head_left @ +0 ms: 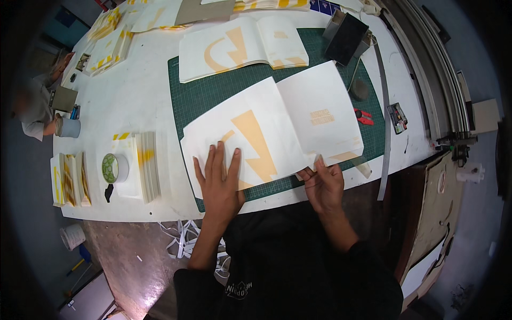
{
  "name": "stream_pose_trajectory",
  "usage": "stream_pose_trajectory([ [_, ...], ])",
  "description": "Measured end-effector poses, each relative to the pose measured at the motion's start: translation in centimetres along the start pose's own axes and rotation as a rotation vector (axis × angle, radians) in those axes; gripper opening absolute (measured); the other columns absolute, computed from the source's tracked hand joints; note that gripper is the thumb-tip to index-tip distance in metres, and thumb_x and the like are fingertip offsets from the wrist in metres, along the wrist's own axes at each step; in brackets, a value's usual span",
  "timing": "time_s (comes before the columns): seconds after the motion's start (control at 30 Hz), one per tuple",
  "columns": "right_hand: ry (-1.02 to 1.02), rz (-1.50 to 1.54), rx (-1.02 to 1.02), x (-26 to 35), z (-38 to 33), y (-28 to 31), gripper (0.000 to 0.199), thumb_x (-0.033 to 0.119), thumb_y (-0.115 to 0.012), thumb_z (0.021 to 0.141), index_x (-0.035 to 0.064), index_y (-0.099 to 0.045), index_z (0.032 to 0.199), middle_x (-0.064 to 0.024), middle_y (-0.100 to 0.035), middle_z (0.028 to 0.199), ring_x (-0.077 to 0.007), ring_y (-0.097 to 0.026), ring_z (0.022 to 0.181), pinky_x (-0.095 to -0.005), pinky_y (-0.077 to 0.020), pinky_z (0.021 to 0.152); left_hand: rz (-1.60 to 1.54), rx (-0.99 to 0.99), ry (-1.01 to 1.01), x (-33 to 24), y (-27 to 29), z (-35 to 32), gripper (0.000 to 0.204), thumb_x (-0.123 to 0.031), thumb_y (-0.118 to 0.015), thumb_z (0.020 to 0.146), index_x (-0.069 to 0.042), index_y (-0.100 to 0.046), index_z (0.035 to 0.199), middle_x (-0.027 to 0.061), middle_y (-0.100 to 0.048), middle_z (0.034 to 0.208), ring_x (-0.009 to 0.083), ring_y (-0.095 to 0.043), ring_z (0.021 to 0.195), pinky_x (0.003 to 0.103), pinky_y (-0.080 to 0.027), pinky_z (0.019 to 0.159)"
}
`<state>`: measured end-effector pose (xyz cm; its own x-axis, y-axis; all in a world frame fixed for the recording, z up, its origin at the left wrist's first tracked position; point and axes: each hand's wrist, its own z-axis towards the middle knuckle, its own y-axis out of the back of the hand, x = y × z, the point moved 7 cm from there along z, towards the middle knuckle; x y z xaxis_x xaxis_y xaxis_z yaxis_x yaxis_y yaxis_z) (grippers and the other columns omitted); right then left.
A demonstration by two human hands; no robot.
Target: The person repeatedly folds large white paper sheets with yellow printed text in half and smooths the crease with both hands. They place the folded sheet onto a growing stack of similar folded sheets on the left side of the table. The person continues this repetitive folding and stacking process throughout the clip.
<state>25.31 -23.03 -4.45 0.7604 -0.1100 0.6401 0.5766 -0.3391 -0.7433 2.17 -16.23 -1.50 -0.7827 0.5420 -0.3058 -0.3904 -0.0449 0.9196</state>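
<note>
An open booklet (pixel 288 125) of white pages with pale orange printing lies tilted on a green cutting mat (pixel 266 189). My left hand (pixel 218 178) rests flat on its left page, fingers spread over the orange shape. At the near edge, close to the fold, my right hand (pixel 324 186) pinches the booklet's lower edge between thumb and fingers. How many sheets it grips is hidden. Beyond it, a second open booklet (pixel 221 48) with similar printing lies on the mat's far part.
A black box (pixel 346 38), red-handled cutters (pixel 364 117) and a long metal strip (pixel 384 101) are to the right. Leftward, a tape roll (pixel 122 168) rests beside stacked booklets (pixel 148 165). A person (pixel 40 104) is at the table's far left. White strips (pixel 184 237) litter the floor.
</note>
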Motion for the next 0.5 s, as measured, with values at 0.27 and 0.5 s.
stream_pose_trajectory([
  [0.27, 0.196, -0.015, 0.013, 4.0, 8.3, -5.2, 0.048, 0.009, -0.057, 0.108, -0.0014, -0.039, 0.152, -0.0167, -0.056, 0.148, -0.0348, -0.059, 0.135, -0.0573, -0.0493, 0.114, 0.101, -0.306, 0.042, 3.6, 5.2, 8.8, 0.101, 0.009, -0.065, 0.061, -0.019, -0.053, 0.157, 0.0183, -0.04, 0.166, 0.0397, -0.034, 0.156, 0.068, -0.012, 0.128],
  [0.5, 0.095, -0.276, -0.217, 1.6, 25.4, -6.1, 0.025, 0.013, -0.066, 0.103, -0.0034, -0.059, 0.12, -0.0186, -0.068, 0.12, -0.0292, -0.075, 0.1, -0.0396, -0.0648, 0.077, 0.412, -0.294, 0.002, 9.4, 3.6, 25.7, 0.077, -0.011, -0.073, 0.083, -0.026, -0.054, 0.156, 0.0184, -0.043, 0.165, 0.036, -0.037, 0.155, 0.07, -0.016, 0.125],
])
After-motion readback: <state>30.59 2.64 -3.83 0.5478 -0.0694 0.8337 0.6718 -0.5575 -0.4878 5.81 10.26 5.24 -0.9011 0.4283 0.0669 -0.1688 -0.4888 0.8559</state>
